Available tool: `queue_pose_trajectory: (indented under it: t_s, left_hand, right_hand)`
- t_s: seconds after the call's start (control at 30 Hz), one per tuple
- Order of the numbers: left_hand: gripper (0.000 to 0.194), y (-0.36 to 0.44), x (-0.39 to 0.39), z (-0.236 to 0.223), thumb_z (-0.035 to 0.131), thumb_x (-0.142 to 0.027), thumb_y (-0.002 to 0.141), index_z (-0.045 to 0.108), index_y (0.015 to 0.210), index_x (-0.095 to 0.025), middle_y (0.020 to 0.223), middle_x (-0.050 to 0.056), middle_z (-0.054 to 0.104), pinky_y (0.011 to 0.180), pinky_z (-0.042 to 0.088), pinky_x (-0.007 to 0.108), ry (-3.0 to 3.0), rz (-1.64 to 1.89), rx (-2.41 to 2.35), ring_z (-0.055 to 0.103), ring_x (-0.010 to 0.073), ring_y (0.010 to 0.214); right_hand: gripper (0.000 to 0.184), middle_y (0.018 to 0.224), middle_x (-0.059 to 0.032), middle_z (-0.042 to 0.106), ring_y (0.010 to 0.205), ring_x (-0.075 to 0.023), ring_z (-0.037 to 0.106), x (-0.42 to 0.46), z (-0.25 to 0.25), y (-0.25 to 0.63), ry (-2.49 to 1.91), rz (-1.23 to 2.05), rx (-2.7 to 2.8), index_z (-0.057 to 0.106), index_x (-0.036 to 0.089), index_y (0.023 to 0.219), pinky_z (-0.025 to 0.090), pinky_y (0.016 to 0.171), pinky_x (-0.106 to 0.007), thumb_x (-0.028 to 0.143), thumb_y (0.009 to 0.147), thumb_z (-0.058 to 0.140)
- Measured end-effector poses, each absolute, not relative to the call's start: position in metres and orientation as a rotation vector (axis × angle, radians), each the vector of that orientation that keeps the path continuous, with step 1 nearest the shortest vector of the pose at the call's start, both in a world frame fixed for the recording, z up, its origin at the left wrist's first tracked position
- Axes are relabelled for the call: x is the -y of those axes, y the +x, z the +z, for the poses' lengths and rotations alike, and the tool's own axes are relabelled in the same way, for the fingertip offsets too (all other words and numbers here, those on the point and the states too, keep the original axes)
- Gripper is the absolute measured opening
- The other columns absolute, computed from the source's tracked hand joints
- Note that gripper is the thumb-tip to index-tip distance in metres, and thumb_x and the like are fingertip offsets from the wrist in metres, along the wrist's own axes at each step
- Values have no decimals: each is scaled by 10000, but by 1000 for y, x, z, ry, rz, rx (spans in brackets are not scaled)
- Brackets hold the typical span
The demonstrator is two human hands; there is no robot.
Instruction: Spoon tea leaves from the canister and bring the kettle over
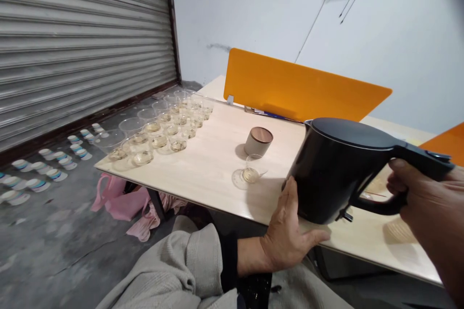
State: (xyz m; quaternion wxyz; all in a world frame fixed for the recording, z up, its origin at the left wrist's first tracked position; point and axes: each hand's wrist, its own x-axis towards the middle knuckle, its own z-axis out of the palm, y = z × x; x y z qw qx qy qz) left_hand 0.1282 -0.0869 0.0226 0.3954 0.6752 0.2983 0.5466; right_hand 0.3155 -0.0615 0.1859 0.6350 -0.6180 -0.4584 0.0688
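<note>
My right hand [422, 198] is wrapped round the handle of a black electric kettle [337, 169], which is held above the table, its spout facing left. My left hand [286, 234] is by the table's front edge, just left of the kettle's base, thumb and fingers spread. Whether it touches the kettle I cannot tell. Left of the kettle stands a small clear plastic cup [251, 172] with something pale in its bottom. Behind that cup is a round grey canister [258, 142] with a wooden lid.
Rows of clear plastic cups [159, 141] with pale contents cover the left end of the table [210, 164]. An orange divider [290, 82] stands along the back. Several striped cups [56, 174] are on the floor, and a pink bag [125, 200] lies under the table.
</note>
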Motion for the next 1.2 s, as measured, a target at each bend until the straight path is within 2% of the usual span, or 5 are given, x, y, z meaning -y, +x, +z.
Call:
queue_pose_trajectory:
  t_s: [0.13,0.5,0.7,1.0,1.2]
  left_hand:
    - [1056,104,96,20,747,-450,887,60,1650,-202,1700,186,228,1269,309,561,1900,1392,-691,248,361,1565]
    - [642,48,94,23,627,-171,925,419,1533,-153,1386,198,642,1114,521,510,2198,1564,-409,601,295,1319]
    - [576,15,85,25,627,-117,921,499,1465,-255,1307,124,699,1072,557,481,2228,1516,-570,639,260,1263]
    - [298,-36,54,12,582,-262,987,663,1274,-272,1240,68,716,1026,569,412,1943,1471,-1231,660,234,1190]
    - [300,-39,31,-4,597,-377,971,703,1219,-244,1257,59,718,1061,553,400,1666,1466,-1323,681,213,1167]
  right_hand:
    - [229,608,5,541,488,-119,468,34,179,319,-1349,231,1100,632,209,715,313,405,-271,318,729,833]
    - [256,603,61,487,494,-110,416,-57,158,327,-1114,296,1066,591,237,774,334,435,-272,306,712,829]
    - [219,644,69,494,514,-93,423,-96,166,339,-1275,366,1047,542,244,803,373,520,-282,186,813,753]
    - [161,746,54,583,603,-60,507,-118,178,365,-1334,560,1045,594,155,899,428,661,-273,139,831,740]
    - [107,829,-16,663,717,-110,638,-116,185,382,-1451,741,1048,628,107,936,455,707,-332,147,870,701]
